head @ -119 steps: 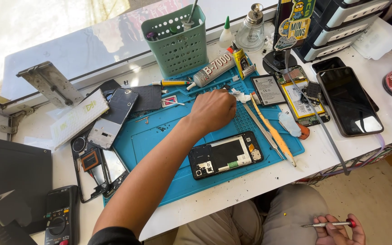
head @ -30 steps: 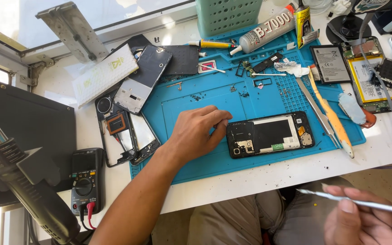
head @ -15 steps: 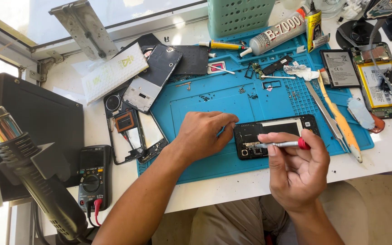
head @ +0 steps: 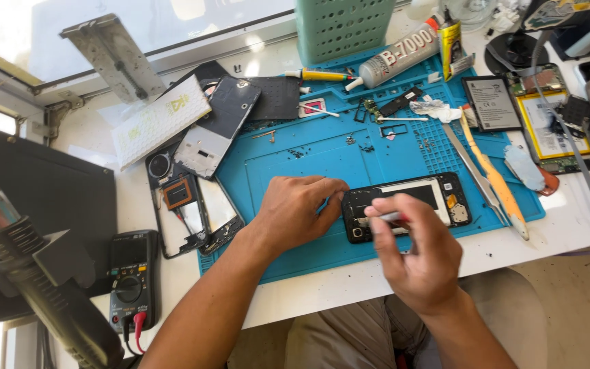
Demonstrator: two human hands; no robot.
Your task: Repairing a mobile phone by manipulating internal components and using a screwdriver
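Note:
An opened black phone (head: 423, 203) lies on the blue work mat (head: 322, 157) near the table's front edge. My left hand (head: 297, 210) rests on the mat with its fingertips against the phone's left end. My right hand (head: 414, 251) hovers over the phone's left half, gripping a thin screwdriver (head: 382, 218) whose shaft lies across the phone's lower left part. The hand hides most of the tool.
Orange and grey pry tools (head: 489, 174) lie right of the phone. A glue tube (head: 397, 55), a green basket (head: 339, 26) and loose phone parts (head: 206, 130) sit at the back. A multimeter (head: 130, 277) and a hot-air gun (head: 29, 266) are at the left. Batteries (head: 489, 102) lie at the right.
My right hand came up from below the table with the screwdriver and moved left over the phone. My left hand shifted from the mat's far part to the phone's left end.

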